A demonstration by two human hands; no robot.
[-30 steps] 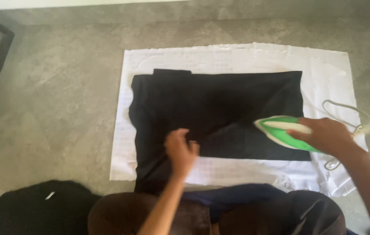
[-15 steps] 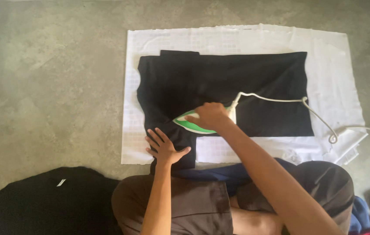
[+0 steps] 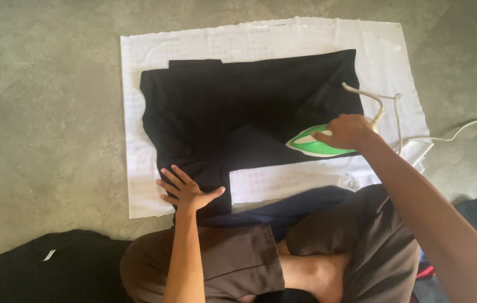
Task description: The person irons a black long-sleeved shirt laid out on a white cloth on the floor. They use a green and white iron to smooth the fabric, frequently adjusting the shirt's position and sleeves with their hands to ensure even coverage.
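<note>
While the right hand wraps tight around the handle of the green iron, the iron sits flat on the black garment, out at about 3 o'clock on the cloth, its pointed tip aimed toward 9 o'clock. Fingers curl over the top, so it's a full fist on the handle. Its white cord loops up behind the hand and trails away toward 3 o'clock over the floor. Down at 7 o'clock on the garment, the left hand lies flat with all 5 fingers spread wide, palm pressing the fabric's lower corner, holding nothing. That garment is laid out on a white sheet, which covers the grey floor. At 8 o'clock from the sheet, near the person's knee, lies a dark pile of cloth.
</note>
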